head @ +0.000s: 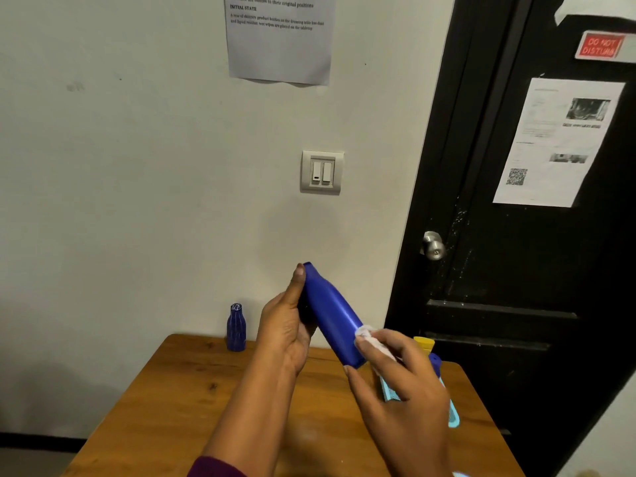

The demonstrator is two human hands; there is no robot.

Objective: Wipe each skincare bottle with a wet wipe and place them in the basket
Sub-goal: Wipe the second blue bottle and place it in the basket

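Starting on the left, there's a small blue bottle (236,328) standing upright at the far left edge of the table (206,390), close to the wall. Nobody's touching it, so my guess is it's waiting its turn. Then comes the left hand (285,325), wrapped around a big blue bottle (332,316) with the thumb running up its side. The bottle is held up off the table and tilted, top end up-left and bottom end down-right, which I'd say leaves the lower half bare for cleaning. Right there the white wipe (370,335) is bunched up and pressed against the bottle's lower part, pinched in the fingers of the right hand (402,380). So both hands are busy, one clamped on the bottle and one on the wipe, meeting at the bottle. Behind the right hand is a light blue basket (454,416) on the right side of the table, mostly hidden. A yellow cap (424,343) and a blue top (436,364) poke up there; can't tell for sure if they're inside it. It looks parked close so a wiped bottle can drop straight in. A black door (516,270) is at far right.
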